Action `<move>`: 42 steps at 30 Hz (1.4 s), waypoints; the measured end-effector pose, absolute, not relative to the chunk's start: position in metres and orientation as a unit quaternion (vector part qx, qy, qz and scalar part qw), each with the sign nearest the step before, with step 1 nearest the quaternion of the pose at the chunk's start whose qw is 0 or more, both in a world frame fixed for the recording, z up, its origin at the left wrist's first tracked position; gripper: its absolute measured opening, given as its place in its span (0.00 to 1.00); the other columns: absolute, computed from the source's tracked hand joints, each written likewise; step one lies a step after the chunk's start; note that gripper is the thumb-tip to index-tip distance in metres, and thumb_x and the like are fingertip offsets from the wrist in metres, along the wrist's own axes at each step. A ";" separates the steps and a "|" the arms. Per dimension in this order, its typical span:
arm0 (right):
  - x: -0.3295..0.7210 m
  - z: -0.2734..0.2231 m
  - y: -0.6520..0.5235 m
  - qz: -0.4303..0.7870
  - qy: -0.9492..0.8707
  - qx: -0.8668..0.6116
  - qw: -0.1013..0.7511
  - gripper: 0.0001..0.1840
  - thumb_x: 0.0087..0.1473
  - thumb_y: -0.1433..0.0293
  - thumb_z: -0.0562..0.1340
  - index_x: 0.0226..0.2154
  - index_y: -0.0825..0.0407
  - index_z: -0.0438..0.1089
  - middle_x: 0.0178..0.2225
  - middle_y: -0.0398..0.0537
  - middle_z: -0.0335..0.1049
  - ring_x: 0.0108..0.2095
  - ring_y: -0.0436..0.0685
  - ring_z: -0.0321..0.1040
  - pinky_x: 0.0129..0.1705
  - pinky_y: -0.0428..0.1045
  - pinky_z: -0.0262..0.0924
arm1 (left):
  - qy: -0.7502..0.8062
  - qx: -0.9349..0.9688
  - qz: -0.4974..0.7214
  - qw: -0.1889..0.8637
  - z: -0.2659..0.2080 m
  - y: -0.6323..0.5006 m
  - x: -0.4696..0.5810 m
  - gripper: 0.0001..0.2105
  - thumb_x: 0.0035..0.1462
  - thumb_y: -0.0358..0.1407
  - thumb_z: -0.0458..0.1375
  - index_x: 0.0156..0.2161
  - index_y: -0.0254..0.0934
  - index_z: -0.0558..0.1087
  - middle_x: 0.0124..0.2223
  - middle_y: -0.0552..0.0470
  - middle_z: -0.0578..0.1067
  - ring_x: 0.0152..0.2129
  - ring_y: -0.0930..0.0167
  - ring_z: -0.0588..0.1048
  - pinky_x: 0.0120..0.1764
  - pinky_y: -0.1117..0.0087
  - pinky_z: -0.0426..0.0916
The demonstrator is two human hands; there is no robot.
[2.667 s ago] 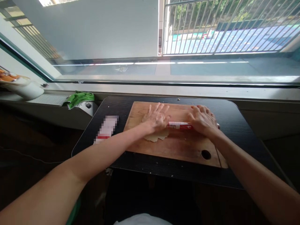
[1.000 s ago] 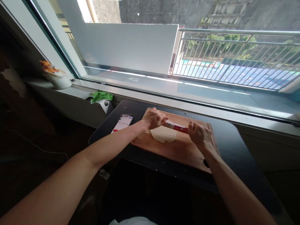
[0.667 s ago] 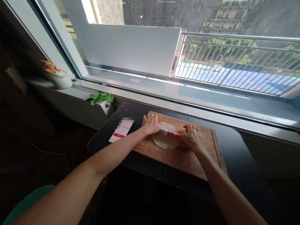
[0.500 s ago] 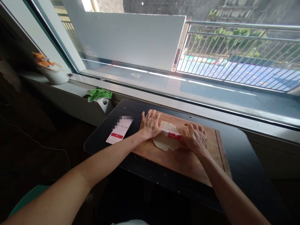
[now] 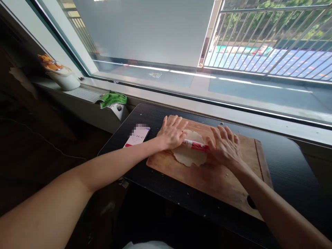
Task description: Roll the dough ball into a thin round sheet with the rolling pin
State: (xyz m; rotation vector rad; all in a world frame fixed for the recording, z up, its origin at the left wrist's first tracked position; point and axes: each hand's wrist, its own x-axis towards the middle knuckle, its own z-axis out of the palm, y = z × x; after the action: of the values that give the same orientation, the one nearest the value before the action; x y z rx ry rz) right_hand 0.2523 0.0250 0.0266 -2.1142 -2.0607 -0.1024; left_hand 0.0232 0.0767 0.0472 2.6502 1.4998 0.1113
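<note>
A thin, uneven sheet of dough [image 5: 190, 159] lies on a wooden cutting board [image 5: 207, 183]. Across it runs a slim red-and-white printed roller [image 5: 199, 146], its ends hidden under my two hands. My left hand [image 5: 172, 133] rests flat over the left end, fingers stretched forward and apart. Over the right end lies my right hand [image 5: 226, 147], palm down, its fingers extended and a little raised. Neither hand has its fingers wrapped round the roller. Left of the board is a phone [image 5: 137, 135] showing a running timer, partly covered by my left forearm.
The board sits on a black table [image 5: 285, 162] with small crumbs on it, against a window ledge. To the left, a green cloth [image 5: 113, 99] lies on a radiator's end. Farther along stands a white pot [image 5: 66, 79] with an orange toy-like object on top.
My view has shifted, so the window scene sits higher and the board farther right. Both hands remain on the roller, with fingers more raised. My left forearm now covers the phone's lower part.
</note>
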 end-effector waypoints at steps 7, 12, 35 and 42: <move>0.255 0.028 0.032 -0.045 -0.703 -0.706 0.075 0.33 0.66 0.54 0.44 0.65 0.51 0.62 0.67 0.57 0.59 0.69 0.67 0.49 0.65 0.65 0.52 | 0.496 0.864 0.020 0.076 0.049 0.084 0.025 0.30 0.70 0.47 0.39 0.72 0.39 0.51 0.74 0.45 0.52 0.71 0.58 0.48 0.68 0.42 0.43; 0.255 0.028 0.031 -0.054 -0.719 -0.689 0.074 0.31 0.67 0.57 0.44 0.65 0.50 0.63 0.67 0.57 0.59 0.69 0.67 0.48 0.66 0.66 0.51 | 0.487 0.871 0.049 0.042 0.047 0.084 0.026 0.28 0.70 0.46 0.41 0.71 0.40 0.55 0.73 0.45 0.55 0.71 0.58 0.49 0.68 0.42 0.43; 0.254 0.029 0.024 -0.027 -0.721 -0.689 0.071 0.30 0.66 0.56 0.45 0.61 0.48 0.67 0.66 0.54 0.61 0.68 0.66 0.49 0.66 0.64 0.49 | 0.552 0.830 0.056 0.051 0.044 0.079 0.029 0.27 0.69 0.46 0.40 0.67 0.40 0.62 0.71 0.44 0.61 0.70 0.56 0.52 0.67 0.41 0.46; 0.258 0.040 0.068 0.015 -0.648 -0.752 0.122 0.34 0.64 0.54 0.47 0.65 0.54 0.60 0.68 0.60 0.55 0.69 0.70 0.45 0.66 0.68 0.47 | 0.587 0.803 0.025 0.098 0.052 0.119 0.042 0.27 0.69 0.42 0.39 0.68 0.36 0.60 0.70 0.42 0.61 0.70 0.57 0.52 0.66 0.39 0.48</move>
State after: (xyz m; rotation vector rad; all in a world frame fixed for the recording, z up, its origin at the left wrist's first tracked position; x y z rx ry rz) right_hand 0.2576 0.0685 0.0396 -2.1949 -1.8911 0.0452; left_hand 0.0422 0.1190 0.0518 2.3763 1.7384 0.0743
